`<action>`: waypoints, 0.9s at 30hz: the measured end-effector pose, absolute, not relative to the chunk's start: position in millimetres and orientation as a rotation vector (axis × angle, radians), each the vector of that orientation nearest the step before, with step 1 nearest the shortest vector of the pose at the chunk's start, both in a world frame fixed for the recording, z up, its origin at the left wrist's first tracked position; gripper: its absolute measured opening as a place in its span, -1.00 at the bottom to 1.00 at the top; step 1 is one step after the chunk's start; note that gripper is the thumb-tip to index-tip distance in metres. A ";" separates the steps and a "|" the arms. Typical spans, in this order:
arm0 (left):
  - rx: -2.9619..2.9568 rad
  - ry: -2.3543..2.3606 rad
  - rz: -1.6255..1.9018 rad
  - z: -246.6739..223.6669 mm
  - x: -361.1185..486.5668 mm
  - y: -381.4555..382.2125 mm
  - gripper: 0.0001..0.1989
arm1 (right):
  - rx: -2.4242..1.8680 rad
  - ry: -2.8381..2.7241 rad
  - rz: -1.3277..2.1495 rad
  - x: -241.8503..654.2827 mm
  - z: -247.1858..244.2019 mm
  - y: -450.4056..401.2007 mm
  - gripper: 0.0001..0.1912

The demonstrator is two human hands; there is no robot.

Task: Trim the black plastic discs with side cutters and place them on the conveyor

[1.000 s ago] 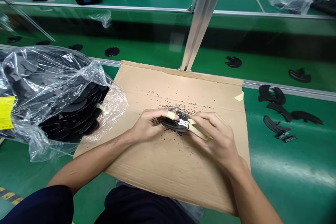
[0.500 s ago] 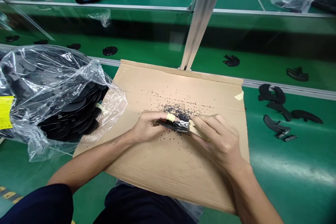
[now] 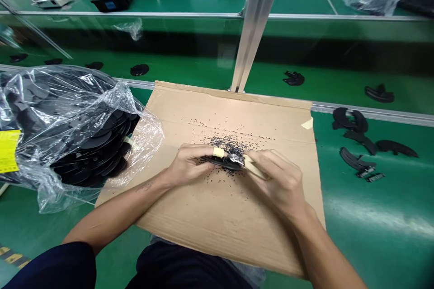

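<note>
My left hand [image 3: 191,165] grips a curved black rubber piece [image 3: 224,163] on the cardboard sheet [image 3: 217,113], and one of its fingers is wrapped in beige tape [image 3: 219,152]. Against that piece my right hand [image 3: 281,183] holds a beige tool handle [image 3: 254,167]. A small silver metal part [image 3: 237,159] shows between my hands, its edge partly hidden by my fingers. Black rubber crumbs [image 3: 227,145] lie scattered on the cardboard around and above my hands.
To the left, a clear plastic bag [image 3: 68,90] with a yellow label [image 3: 8,151] holds a stack of black discs [image 3: 98,142]. Black curved parts [image 3: 356,160] lie on the green bench [image 3: 373,216] to the right, beyond which stands an aluminium post [image 3: 256,27].
My hands stay on the black piece, and the beige handle has tilted slightly. The whole view has shifted a little with my head.
</note>
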State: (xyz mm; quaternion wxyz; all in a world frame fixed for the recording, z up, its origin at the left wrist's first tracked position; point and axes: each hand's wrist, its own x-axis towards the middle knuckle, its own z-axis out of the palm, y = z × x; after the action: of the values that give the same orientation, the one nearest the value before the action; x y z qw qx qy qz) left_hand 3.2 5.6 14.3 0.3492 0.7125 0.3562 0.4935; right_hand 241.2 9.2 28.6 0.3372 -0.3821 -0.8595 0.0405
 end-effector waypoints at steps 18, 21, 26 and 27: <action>1.133 1.038 1.223 4.1 6.5 14.7 -0.70 | -1.334 -2.227 -0.059 258.1 16.2 31.2 -0.60; 0.935 0.989 1.218 4.8 8.6 18.0 -0.60 | -1.465 -2.276 -0.054 263.1 14.1 34.6 -0.58; 0.684 0.978 1.299 2.8 9.8 20.1 -0.44 | -1.693 -2.321 0.008 266.8 20.7 36.9 -0.58; 0.659 0.977 1.317 1.8 9.4 20.7 -0.46 | -1.754 -2.313 0.010 267.1 22.7 37.4 -0.58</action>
State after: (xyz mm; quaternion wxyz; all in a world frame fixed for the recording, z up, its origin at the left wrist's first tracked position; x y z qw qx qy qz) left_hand 9.4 20.7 1.8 0.6345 0.2882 0.4274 0.5759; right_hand 267.1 37.4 22.7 0.1191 -0.6000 -0.7911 0.0036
